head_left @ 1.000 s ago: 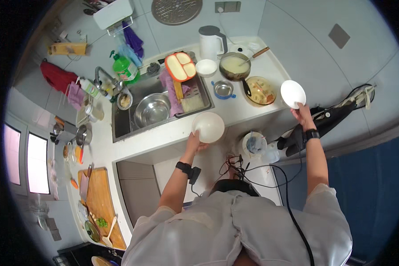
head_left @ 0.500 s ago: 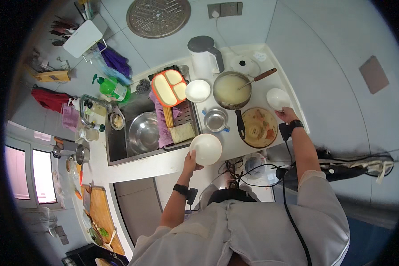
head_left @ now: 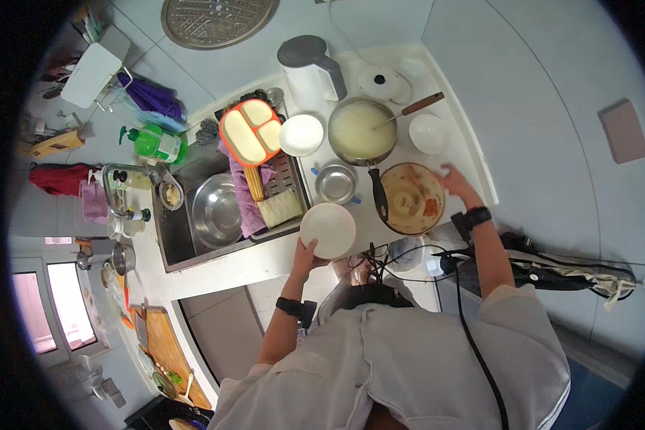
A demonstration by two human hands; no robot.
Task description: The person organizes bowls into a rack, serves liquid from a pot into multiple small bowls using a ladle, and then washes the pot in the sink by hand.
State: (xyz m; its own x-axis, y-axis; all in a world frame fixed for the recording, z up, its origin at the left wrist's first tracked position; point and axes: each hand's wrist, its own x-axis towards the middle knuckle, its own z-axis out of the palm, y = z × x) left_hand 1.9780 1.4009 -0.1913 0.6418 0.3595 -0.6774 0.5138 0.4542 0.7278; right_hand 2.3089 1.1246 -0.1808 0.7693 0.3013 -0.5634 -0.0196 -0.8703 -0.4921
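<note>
My left hand (head_left: 307, 259) grips a white bowl (head_left: 328, 231) by its near rim, over the counter's front edge. My right hand (head_left: 459, 185) is empty, its fingers apart, next to the right rim of a large patterned bowl (head_left: 411, 223) with a little orange-red matter inside. Beyond that hand, a small white bowl (head_left: 430, 134) rests on the counter. A saucepan (head_left: 362, 154) of pale, cloudy liquid stands left of it, its black handle toward me. A wooden-handled utensil (head_left: 421, 104) leans in the pan, its lower end hidden by the liquid.
A small metal pot (head_left: 335, 185) with blue handles and another white bowl (head_left: 301, 135) stand left of the saucepan. Behind are a kettle (head_left: 309, 72) and a white lid (head_left: 384, 84). An orange-rimmed divided plate (head_left: 251, 136) lies beside the sink (head_left: 175, 247). Cables hang by the counter front.
My right hand has let go of the small white bowl, leaving it on the counter, and drawn back toward me. My left hand still holds its bowl. The view has shifted slightly.
</note>
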